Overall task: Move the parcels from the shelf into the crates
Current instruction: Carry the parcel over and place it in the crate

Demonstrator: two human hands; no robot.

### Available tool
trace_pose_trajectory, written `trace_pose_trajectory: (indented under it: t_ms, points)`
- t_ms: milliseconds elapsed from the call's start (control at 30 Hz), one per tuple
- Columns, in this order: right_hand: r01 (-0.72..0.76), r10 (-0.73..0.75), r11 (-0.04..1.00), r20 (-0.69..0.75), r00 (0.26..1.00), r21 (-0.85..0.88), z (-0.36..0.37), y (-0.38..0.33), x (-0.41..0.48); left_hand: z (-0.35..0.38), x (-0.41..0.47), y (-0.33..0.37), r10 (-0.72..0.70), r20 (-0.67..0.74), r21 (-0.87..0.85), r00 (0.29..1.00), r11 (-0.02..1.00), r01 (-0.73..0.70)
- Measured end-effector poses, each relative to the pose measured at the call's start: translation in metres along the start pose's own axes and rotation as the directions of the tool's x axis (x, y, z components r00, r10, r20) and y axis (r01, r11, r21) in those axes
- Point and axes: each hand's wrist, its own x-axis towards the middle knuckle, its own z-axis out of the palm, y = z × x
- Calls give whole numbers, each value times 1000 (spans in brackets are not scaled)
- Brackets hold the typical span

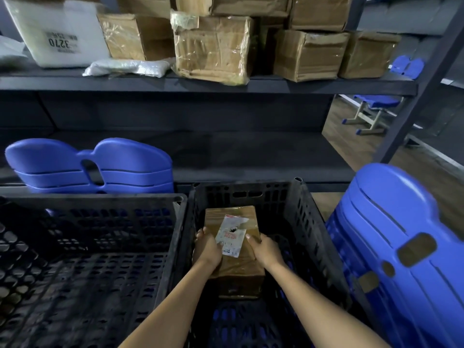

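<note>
A brown taped cardboard parcel (233,270) with a white label sits low inside the right black crate (311,222). My left hand (207,248) grips its left side and my right hand (265,249) grips its right side, thumbs on top. To the left stands a second black crate (173,227), which holds nothing I can see. On the dark shelf (200,84) above lie several more brown parcels (213,49), a white box (60,33) marked 3270 and a white soft packet (128,67).
Stacked blue plastic chair seats (88,167) lie on the lower shelf behind the left crate. Another blue stack (396,247) leans close to the right crate's right wall. A shelf upright (426,79) slants at the right; a blue stool (374,109) stands on the wooden floor beyond.
</note>
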Motion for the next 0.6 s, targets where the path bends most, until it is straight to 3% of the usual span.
trace_pose_trajectory:
  t_ms: [67,133,233,300,400,600]
  points:
    - [-3,6,992,22,1000,-123,-4,-5,-6,-2,-7,1,80,-26,42,996,996,-79]
    - [129,-128,951,21,992,-282,-11,-10,-15,-8,-17,4,192,-16,129,981,974,-189]
    - [444,-393,709,216,894,-548,-23,-12,-32,-16,-34,10,310,219,365,925,853,-372]
    - [574,-419,559,394,818,-599,-27,-10,-42,-18,-44,11,249,394,478,885,766,-429]
    - [647,-377,408,526,762,-644,-27,-2,-51,-14,-50,5,214,456,608,864,634,-478]
    - [665,-462,398,488,740,-632,-18,6,-49,-1,-42,-21,345,382,653,858,556,-514]
